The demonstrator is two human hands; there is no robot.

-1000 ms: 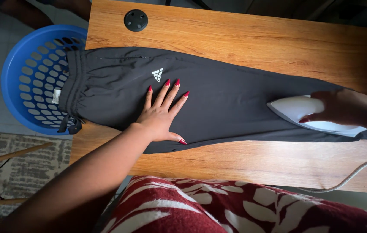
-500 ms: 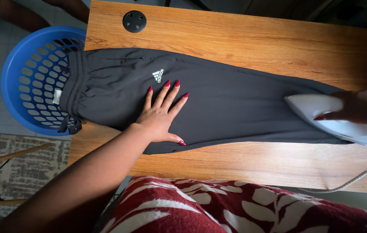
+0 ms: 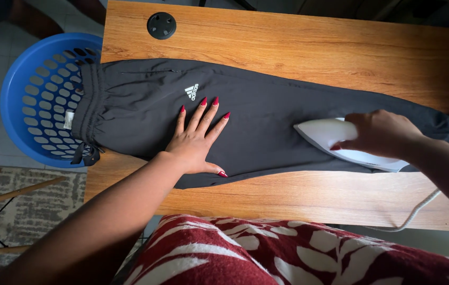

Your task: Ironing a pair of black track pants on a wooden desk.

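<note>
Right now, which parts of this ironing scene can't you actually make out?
All in the head view:
- The iron's handle and soleplate: hidden by the right hand and its own body.
- The cord's far end: it drops behind the table edge.
- The trousers' cuff end: in shadow behind the right arm.
- The blue basket's right side: covered by the waistband and table.
- Fabric beneath the left hand.
</note>
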